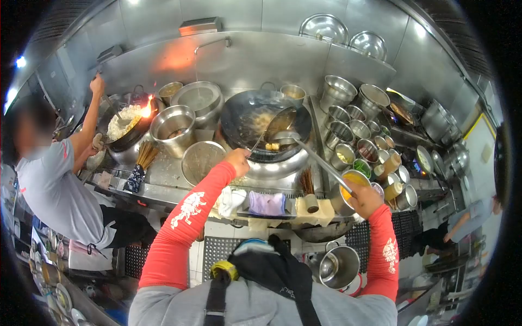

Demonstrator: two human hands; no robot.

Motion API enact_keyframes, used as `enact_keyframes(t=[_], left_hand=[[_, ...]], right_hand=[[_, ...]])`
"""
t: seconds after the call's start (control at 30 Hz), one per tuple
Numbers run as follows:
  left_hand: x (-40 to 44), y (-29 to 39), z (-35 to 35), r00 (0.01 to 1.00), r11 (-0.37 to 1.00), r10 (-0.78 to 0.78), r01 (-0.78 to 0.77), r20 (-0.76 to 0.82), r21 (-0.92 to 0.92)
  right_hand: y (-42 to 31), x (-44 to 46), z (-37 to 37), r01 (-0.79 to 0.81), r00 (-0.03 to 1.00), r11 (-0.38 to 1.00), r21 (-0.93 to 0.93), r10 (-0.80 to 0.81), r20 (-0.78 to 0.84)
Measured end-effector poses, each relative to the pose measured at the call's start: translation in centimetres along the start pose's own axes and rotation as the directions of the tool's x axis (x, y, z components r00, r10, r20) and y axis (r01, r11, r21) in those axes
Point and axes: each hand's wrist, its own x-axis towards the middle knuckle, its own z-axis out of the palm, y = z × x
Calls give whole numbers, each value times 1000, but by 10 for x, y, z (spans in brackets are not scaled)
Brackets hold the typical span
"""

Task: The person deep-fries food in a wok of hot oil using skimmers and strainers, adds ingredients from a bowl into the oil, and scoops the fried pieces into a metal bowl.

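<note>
My left hand [238,162] is closed around the thin handle of a dark, round skimmer [281,118], tilted over the large black wok [231,117]. My right hand [364,199] grips the long metal handle of a ladle [322,161], whose bowl meets the skimmer's lower edge. A few yellowish pieces of food [272,146] show beside the ladle bowl; whether they rest in the skimmer or the wok I cannot tell. Brownish liquid [260,120] covers the wok's bottom. Just past my right hand stands a container of orange-yellow liquid [354,182].
To the left, a co-worker [60,174] stirs rice [124,122] in another wok beside a flame [147,107]. Steel pots [173,124] and a mesh strainer [202,163] stand between us. Several metal seasoning containers [360,129] crowd the right. Folded cloths [266,203] and a bamboo brush [308,190] line the front edge.
</note>
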Motion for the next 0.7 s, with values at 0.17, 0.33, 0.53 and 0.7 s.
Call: enact_keyframes(t=[0.17,0.33,0.53,0.7], left_hand=[[-4,-6,-2,1000,1000,-2,1,-21,-28],[-6,-5,-5,998,998,52,-53,-45,-21],[-8,2,-8,982,986,168,-166,-87,30],[0,6,1,981,985,172,-170,-86,34]], right_hand=[[-16,0,-27,-87,990,986,-139,101,95],[-4,1,-22,-72,993,992,-108,82,85],[-2,5,-27,-40,996,981,-187,55,74],[-5,5,-30,8,1000,953,-301,-9,1]])
